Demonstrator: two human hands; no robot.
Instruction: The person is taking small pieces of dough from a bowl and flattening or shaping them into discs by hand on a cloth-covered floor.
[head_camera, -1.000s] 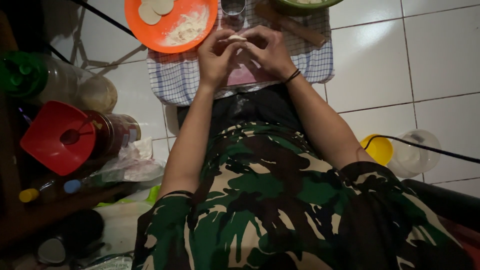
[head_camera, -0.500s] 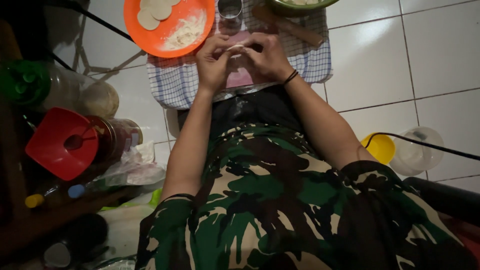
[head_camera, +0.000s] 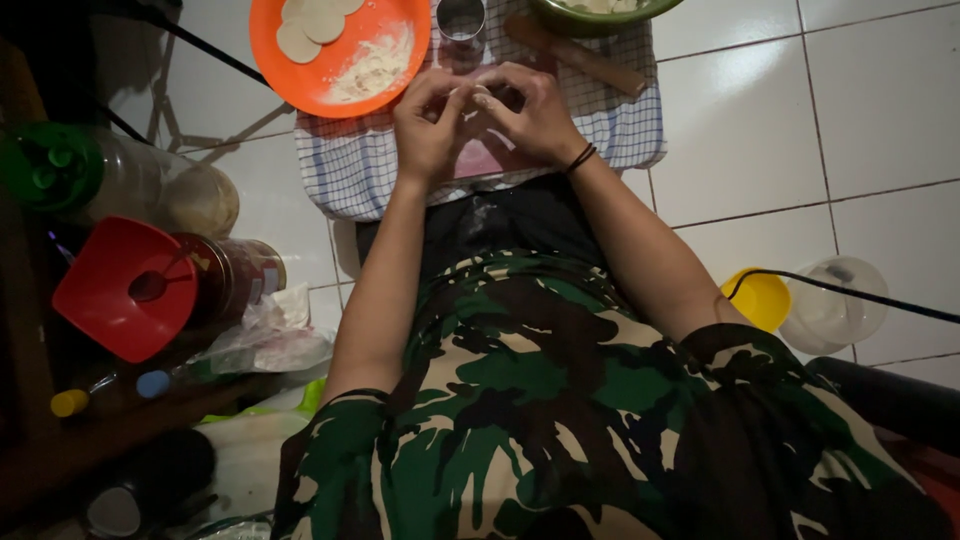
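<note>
Item, hands: we are holding our left hand (head_camera: 432, 120) and our right hand (head_camera: 535, 112) close together above the blue-and-white checked cloth (head_camera: 345, 165), fingertips meeting at a small pale piece of dough (head_camera: 478, 97); both hands are pinching it between thumb and fingers, though the fingers are hiding most of its shape, so we cannot tell how far its edge is being sealed

Item, stock still waiting: three round flat pale dough discs (head_camera: 312, 22) are lying on the orange round plastic plate (head_camera: 400, 25), beside a scatter of white flour (head_camera: 374, 70); by that count we are judging at least three pieces still unshaped

Item, tools at rest: a small round metal cutter ring (head_camera: 460, 18) is standing just above our hands, a wooden rolling pin (head_camera: 575, 55) is lying slantwise on the cloth, and a green bowl (head_camera: 600, 14) is showing at the top edge with a pale mass inside; rolling and cutting appear done for this batch

Item, finished pieces: none are showing anywhere in view, so we cannot tell how many are completed

Item, surroundings: a red plastic funnel (head_camera: 120, 288) and clear jars are lying at our left, a yellow lid (head_camera: 760, 298) at our right on the white tiled floor (head_camera: 760, 110)
</note>
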